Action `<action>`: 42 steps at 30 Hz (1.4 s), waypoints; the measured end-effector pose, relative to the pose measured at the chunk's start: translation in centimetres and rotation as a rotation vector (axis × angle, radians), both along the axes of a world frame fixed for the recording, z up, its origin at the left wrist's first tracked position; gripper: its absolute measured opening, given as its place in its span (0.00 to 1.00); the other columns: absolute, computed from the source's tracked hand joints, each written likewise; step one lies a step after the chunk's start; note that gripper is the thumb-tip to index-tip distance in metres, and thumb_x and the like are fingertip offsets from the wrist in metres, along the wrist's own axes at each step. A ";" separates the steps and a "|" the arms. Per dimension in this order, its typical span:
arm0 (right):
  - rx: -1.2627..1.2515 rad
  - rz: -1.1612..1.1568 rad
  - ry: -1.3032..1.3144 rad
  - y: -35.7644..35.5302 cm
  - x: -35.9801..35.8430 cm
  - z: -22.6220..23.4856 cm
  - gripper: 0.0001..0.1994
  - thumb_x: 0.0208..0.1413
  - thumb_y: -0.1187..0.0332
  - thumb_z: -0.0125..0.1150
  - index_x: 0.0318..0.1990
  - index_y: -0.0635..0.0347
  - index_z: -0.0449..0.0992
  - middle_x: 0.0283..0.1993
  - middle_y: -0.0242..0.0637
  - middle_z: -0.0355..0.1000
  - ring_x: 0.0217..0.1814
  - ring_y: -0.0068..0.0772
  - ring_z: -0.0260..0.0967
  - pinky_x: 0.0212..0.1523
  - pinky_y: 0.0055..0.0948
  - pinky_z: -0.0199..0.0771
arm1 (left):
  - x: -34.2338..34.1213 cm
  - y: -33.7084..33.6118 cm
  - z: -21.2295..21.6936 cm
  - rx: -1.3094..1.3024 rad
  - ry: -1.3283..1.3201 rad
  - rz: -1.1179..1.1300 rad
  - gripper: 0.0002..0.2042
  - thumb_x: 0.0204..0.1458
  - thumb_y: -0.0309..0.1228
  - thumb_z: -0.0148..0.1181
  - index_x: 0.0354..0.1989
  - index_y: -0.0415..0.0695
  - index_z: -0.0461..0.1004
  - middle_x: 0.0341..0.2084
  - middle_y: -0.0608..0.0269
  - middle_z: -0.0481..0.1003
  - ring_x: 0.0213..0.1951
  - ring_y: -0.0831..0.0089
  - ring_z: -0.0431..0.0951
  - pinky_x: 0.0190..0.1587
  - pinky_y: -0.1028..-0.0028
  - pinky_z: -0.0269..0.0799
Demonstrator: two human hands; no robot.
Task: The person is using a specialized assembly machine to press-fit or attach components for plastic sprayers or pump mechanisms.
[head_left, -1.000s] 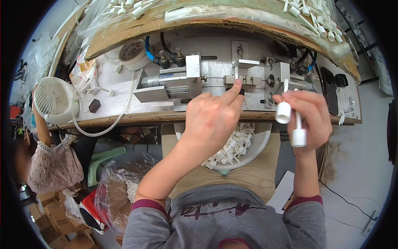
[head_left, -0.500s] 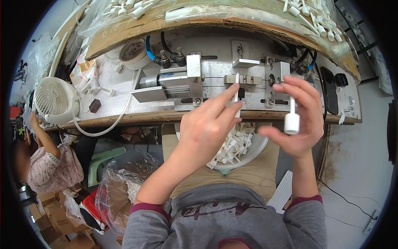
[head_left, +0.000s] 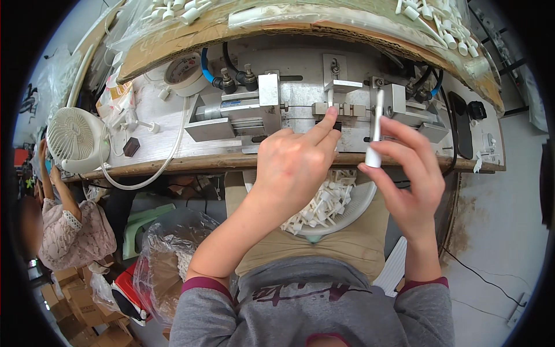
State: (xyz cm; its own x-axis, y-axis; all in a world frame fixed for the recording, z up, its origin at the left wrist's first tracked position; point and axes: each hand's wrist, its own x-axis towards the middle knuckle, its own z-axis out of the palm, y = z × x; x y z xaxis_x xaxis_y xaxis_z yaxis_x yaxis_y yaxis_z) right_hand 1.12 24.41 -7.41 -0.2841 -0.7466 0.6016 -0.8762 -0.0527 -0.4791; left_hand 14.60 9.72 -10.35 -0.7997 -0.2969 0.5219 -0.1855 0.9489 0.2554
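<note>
My left hand [head_left: 298, 162] reaches over the metal clamping fixture [head_left: 354, 110], its forefinger stretched forward and the other fingers curled. A thin white plastic stem [head_left: 330, 96] shows just beyond that fingertip, at the fixture's block; its near part is hidden under the fingers. My right hand [head_left: 413, 179] pinches a white plastic piece [head_left: 373, 157] by its wide cap, between thumb and fingers. Its slim stem points up and away, slightly blurred. On my lap, below the hands, a white basket [head_left: 365, 207] holds many white plastic pieces [head_left: 324, 205].
A metal cylinder [head_left: 248, 115] with hoses stands left of the fixture, another metal block [head_left: 399, 101] right of it. Behind hangs a cardboard shelf [head_left: 173, 55] with more white pieces. A fan [head_left: 75, 139], tape roll [head_left: 186, 75] and phone [head_left: 461, 127] lie around. Another person [head_left: 78, 231] sits at left.
My left hand has pushed the white stem forward at the fixture. My right hand has moved left, its piece turned from cap-down hanging to pinched by the cap, stem tilted upward.
</note>
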 end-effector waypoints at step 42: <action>0.525 0.323 0.496 -1.2 8.1 -23.0 0.45 0.38 0.67 0.74 0.69 0.39 0.62 0.69 0.38 0.63 0.68 0.42 0.63 0.62 0.48 0.67 | 13.9 -2.1 -22.7 0.823 -0.261 0.589 0.16 0.58 0.37 0.61 0.42 0.34 0.75 0.29 0.40 0.78 0.34 0.44 0.79 0.39 0.59 0.73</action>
